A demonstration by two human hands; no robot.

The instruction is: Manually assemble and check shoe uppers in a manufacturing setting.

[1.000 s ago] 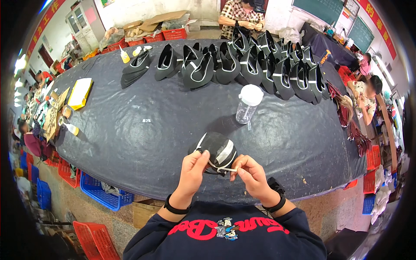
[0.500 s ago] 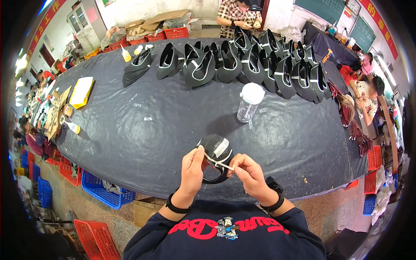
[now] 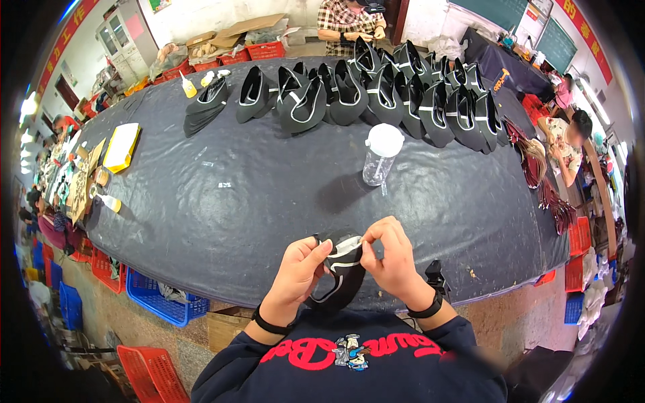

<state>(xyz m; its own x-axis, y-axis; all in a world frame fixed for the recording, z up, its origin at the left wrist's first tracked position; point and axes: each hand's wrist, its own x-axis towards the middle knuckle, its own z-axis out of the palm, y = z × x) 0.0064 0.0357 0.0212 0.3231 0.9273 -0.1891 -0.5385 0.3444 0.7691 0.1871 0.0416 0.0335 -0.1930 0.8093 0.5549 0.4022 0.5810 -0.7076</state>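
Observation:
A black fabric shoe upper [image 3: 347,282] with white edging is held up over the near edge of the table. My left hand [image 3: 299,270] is closed on its left side, the thumb lying along the top. At the upper right edge of the piece, my right hand [image 3: 392,260] has thumb and forefinger pinched together. These fingers are at the end of a whitish strip [image 3: 348,246] that lies across the closed end of the upper. Whether they grip the strip or the fabric under it is hidden.
A clear bottle with a white lid [image 3: 384,151] stands beyond my hands. Many black shoe uppers [image 3: 383,101] sit in rows at the far side. Glue bottles [image 3: 111,202] and a yellow-white packet [image 3: 122,148] are at left, dark red straps [image 3: 554,209] at right. A person [image 3: 349,27] works opposite.
My right hand has moved up from the lower strip end to the upper's top right edge. The upper has been turned and drawn closer to me.

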